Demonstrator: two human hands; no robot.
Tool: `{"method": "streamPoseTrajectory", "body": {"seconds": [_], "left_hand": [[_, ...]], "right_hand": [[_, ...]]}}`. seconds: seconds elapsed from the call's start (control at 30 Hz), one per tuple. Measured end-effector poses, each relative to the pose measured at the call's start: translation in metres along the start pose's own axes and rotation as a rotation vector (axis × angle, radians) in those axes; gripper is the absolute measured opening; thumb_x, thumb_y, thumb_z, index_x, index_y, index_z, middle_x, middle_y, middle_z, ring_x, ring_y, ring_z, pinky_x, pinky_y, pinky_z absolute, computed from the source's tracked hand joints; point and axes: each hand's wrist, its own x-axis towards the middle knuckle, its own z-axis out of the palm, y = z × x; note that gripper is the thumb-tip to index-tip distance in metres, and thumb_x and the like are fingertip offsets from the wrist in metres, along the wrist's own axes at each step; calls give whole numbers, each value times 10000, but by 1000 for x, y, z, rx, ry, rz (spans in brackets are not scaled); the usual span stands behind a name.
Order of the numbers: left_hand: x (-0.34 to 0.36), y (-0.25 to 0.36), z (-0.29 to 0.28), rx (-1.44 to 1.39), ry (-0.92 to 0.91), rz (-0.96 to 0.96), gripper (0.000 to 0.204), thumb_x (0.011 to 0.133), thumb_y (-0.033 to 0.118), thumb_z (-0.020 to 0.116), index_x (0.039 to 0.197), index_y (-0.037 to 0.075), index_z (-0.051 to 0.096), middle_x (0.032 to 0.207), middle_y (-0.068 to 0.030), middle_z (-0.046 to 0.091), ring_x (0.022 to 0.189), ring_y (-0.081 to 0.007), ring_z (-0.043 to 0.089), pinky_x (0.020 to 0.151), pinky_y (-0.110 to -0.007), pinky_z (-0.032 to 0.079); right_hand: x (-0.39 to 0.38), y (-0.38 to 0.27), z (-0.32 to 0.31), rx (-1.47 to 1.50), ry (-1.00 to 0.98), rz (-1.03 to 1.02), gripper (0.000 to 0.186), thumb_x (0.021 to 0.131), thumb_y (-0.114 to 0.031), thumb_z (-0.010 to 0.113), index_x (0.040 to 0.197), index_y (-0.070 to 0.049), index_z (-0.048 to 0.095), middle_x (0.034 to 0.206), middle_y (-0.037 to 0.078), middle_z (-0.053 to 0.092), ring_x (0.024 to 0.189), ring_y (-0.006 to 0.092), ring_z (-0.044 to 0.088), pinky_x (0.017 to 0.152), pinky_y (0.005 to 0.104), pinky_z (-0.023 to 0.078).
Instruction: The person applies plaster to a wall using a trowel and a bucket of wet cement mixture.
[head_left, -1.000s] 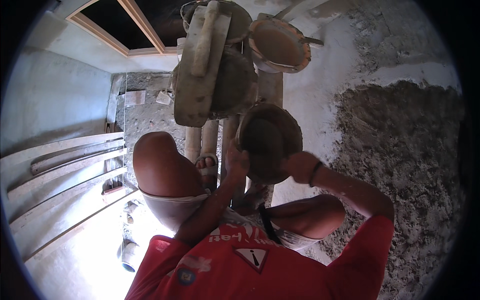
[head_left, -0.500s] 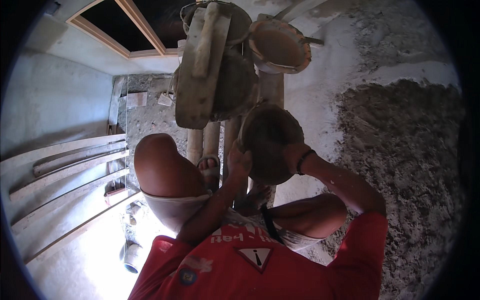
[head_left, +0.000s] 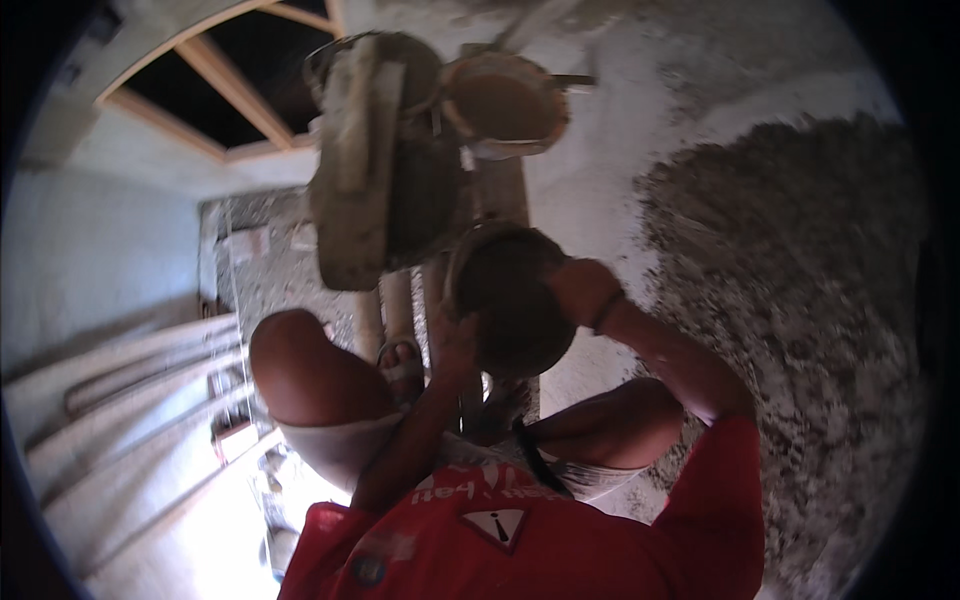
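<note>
A dark, mortar-stained bucket (head_left: pixel 520 335) is in front of me, above my lower legs, its mouth turned up toward me. My left hand (head_left: pixel 455 342) is closed on its near left rim. My right hand (head_left: pixel 583 290), with a dark band at the wrist, is closed over the right rim; its fingertips are hidden and blurred. Just beyond stands a larger tub (head_left: pixel 425 205) of grey mortar. Across it lies a long wooden plastering float (head_left: pixel 358 185) with a raised handle.
A round container (head_left: pixel 505 105) of brownish water stands at the far end beside another dark bucket (head_left: pixel 410 65). Poles and a plank (head_left: pixel 500 190) form the narrow platform under me. Rough wet mortar (head_left: pixel 770 300) covers the wall at right. Boards (head_left: pixel 130 350) run along the left; a wooden frame (head_left: pixel 230 85) is at upper left.
My view has shifted, so the tub, float and water container sit lower and further left. My right hand has moved up along the bucket's right rim; the left keeps its hold.
</note>
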Motion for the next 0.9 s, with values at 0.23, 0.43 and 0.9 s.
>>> {"method": "streamPoseTrajectory", "body": {"seconds": [0.23,0.43,0.9], "left_hand": [[2,37,2,46,-26,-38,515,814,206,674,1220,-71,519,1143,-183,586,1000,-287,574,868,-373,455],[-15,57,8,-276,46,-124,458,825,201,676,1197,-25,533,1095,-107,612,952,-211,589,841,-374,485],[-11,-12,-8,-180,-410,314,355,912,226,611,1223,59,566,1136,-107,616,1037,-219,591,913,-356,480]], "right_hand": [[-11,-37,54,-32,-117,-136,185,841,-146,541,845,-68,709,836,127,705,817,290,695,696,408,559],[-39,-10,-26,-23,-246,-106,177,824,-146,568,857,-62,720,866,150,708,851,300,697,707,405,564],[-21,-26,27,-82,-502,-194,261,825,-166,535,1028,-62,664,882,165,696,863,346,682,730,430,555]]}}
